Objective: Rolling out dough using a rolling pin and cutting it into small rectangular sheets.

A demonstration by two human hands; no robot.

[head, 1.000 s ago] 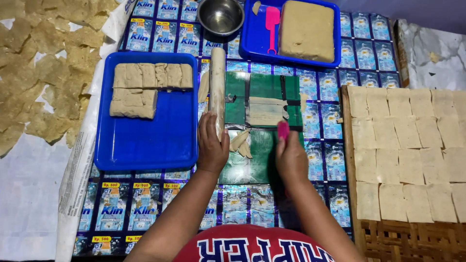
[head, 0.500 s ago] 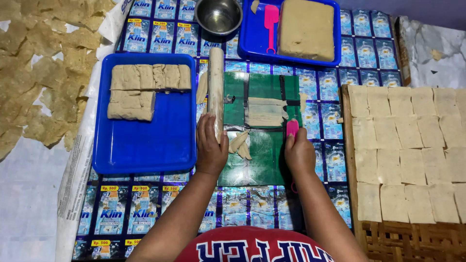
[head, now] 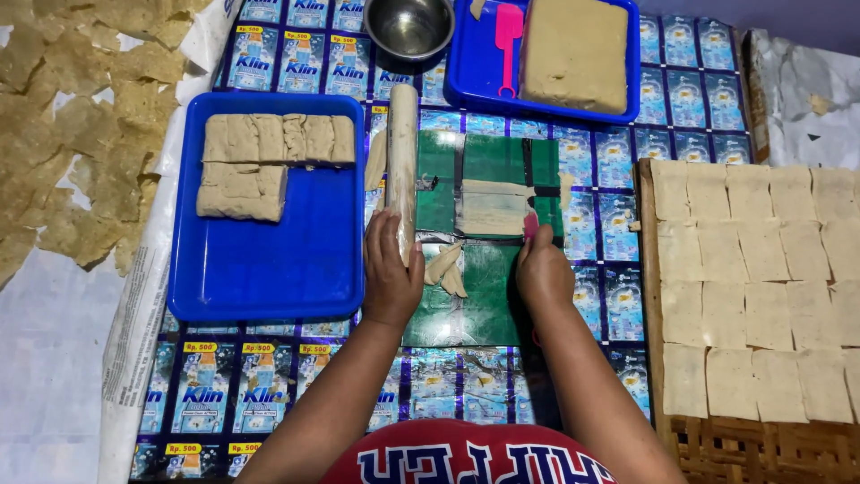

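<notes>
Scanning from the far left, loose thin dough sheets (head: 63, 134) lie scattered on a pale cloth, and next comes the big blue tray (head: 269, 269) with thick dough slabs (head: 269, 161) stacked along its top edge. Just right of it, the left hand (head: 391, 273) has its grip closed around the near end of the rolling pin (head: 402, 161), which runs straight away from the body along the left edge of the green mat (head: 475, 287). Two small dough scraps (head: 446, 269) sit on the mat between the hands. A pale flattened dough strip (head: 493, 208) lies across the mat, and the right hand (head: 542, 273) is clenched on a pink scraper (head: 530, 224) pressed at the strip's right end. Up top, a steel bowl (head: 409, 25) and a smaller blue tray (head: 484, 81) holding a dough block (head: 575, 52) and a pink spatula (head: 508, 36). Far right, a woven rack (head: 717, 448) carries cut dough squares (head: 761, 287) laid edge to edge.
</notes>
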